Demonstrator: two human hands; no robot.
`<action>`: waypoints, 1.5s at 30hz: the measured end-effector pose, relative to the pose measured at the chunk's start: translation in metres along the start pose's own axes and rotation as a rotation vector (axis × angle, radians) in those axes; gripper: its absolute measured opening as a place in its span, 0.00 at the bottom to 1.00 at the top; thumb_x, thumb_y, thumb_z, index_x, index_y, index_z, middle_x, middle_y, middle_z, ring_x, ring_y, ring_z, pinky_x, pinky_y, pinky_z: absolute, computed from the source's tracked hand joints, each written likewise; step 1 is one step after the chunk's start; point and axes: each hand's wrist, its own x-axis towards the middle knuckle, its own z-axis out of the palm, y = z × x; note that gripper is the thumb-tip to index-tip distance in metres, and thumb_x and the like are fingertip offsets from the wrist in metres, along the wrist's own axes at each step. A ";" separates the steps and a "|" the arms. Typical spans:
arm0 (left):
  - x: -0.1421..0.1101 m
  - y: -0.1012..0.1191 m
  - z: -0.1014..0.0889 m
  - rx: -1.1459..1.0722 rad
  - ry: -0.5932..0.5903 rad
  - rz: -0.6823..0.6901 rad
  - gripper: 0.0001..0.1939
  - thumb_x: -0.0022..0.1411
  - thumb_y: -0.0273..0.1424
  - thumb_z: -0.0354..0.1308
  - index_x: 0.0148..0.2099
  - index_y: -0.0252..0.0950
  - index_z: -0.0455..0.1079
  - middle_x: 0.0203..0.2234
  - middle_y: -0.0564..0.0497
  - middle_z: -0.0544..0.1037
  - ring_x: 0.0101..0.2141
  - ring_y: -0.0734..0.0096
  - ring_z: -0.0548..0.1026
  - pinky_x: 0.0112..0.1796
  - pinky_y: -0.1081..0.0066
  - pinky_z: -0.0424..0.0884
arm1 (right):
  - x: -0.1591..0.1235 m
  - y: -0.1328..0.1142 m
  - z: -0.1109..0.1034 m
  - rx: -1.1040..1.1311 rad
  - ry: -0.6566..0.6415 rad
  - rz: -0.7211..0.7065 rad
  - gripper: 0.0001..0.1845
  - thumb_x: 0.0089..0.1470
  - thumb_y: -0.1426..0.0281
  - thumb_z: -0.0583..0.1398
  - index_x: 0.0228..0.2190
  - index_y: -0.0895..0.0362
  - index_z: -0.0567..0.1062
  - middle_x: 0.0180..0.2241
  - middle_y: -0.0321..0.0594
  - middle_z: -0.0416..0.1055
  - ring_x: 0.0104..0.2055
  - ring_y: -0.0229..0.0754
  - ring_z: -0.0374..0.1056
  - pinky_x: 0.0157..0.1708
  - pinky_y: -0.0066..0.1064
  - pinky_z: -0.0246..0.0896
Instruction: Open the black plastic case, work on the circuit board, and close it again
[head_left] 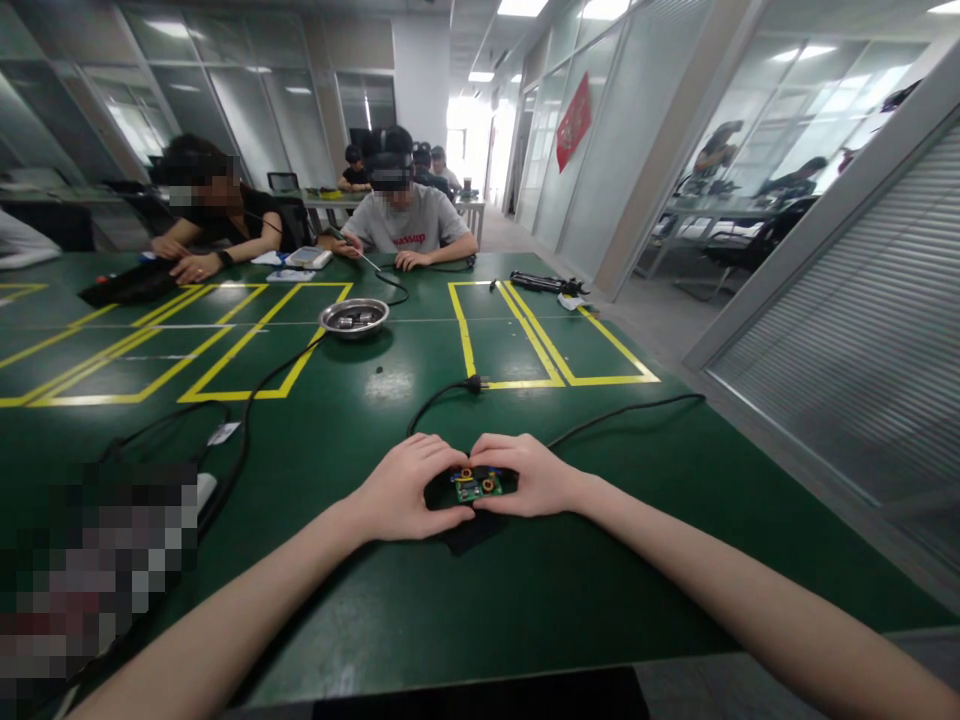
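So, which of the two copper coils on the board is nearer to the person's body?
The right coil. It sits on the near side of the board, while the left coil sits farther back.

both hands point(409, 487) point(517, 475) raised | fingertips nearly meeting | forearms angled inward

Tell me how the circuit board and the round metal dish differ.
The circuit board is green, with coppery coils; the metal dish is silvery.
The circuit board is small; the metal dish is wider.
The circuit board is held between the left hand and right hand; the metal dish rests on the table, no hand touching it.
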 end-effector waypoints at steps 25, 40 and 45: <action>0.000 -0.012 -0.006 0.144 -0.086 -0.118 0.38 0.53 0.53 0.72 0.60 0.39 0.73 0.57 0.41 0.79 0.57 0.48 0.76 0.58 0.51 0.71 | -0.009 0.018 -0.027 -0.059 -0.031 0.161 0.08 0.58 0.65 0.67 0.37 0.57 0.81 0.30 0.38 0.73 0.30 0.39 0.70 0.29 0.28 0.63; -0.003 -0.022 0.000 0.019 0.058 -0.050 0.35 0.51 0.50 0.75 0.55 0.38 0.73 0.51 0.43 0.83 0.53 0.51 0.80 0.63 0.46 0.66 | 0.001 0.009 0.002 -0.111 0.076 0.145 0.10 0.60 0.64 0.68 0.41 0.55 0.84 0.48 0.45 0.75 0.45 0.45 0.77 0.46 0.35 0.73; 0.000 -0.013 -0.006 -0.002 -0.002 -0.057 0.25 0.51 0.44 0.75 0.46 0.39 0.71 0.46 0.45 0.82 0.48 0.54 0.79 0.56 0.52 0.72 | 0.002 0.007 0.000 -0.009 0.063 0.116 0.09 0.59 0.69 0.67 0.42 0.56 0.83 0.50 0.46 0.76 0.49 0.46 0.76 0.50 0.37 0.73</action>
